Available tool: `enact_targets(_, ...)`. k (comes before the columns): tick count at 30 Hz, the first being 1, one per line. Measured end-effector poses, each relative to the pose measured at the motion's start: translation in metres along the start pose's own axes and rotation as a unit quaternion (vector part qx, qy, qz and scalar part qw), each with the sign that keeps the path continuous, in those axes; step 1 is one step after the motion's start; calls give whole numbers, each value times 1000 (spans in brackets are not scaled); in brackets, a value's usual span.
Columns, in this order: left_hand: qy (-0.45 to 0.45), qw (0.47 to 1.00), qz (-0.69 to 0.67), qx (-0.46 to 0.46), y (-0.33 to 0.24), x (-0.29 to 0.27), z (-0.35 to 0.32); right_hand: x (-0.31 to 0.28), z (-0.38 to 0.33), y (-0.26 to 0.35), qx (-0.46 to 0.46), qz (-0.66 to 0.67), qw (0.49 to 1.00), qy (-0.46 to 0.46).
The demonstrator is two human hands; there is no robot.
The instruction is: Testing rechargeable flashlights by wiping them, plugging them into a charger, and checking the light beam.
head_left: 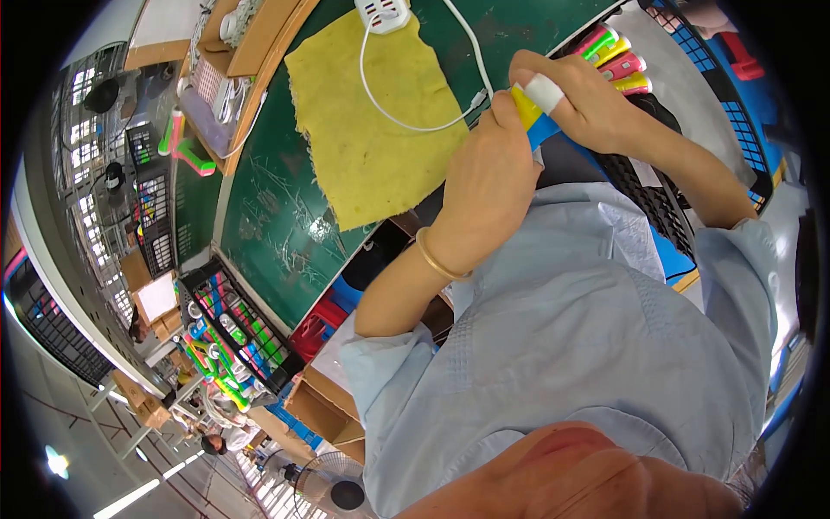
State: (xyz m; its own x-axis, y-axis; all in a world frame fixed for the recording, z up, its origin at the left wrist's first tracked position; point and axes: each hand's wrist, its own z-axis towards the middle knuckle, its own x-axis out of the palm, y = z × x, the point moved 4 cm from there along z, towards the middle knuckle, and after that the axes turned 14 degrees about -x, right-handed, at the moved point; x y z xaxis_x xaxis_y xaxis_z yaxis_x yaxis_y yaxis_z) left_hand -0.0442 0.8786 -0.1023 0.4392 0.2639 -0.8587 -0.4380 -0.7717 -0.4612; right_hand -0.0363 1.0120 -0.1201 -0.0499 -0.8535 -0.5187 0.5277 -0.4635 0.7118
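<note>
While the left hand (491, 169) and right hand (596, 102) are both clamped on the yellow piece (524, 107) between them, the white cable (418, 129) near the left hand's outer side could perhaps snag if that hand swings outward.

Left hand (488, 177) and right hand (592, 104) close together — fingers (501, 112) curled; both forearms (692, 169) angled inward

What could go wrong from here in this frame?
The left hand might snag the thin white cable, whose end lies close by. The yellow piece, held between that hand and the right hand, appears to be past the edge of the green table, so a slip could drop it off the side.
</note>
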Motion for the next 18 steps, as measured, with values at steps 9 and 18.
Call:
enact_targets(9, -69, 972, 223, 7, 20, -25, -4, 34, 33, -20, 207, 81, 969, 108)
enact_targets(18, 49, 640, -760, -103, 91, -43, -20, 70, -29, -18, 225, 320, 919, -45)
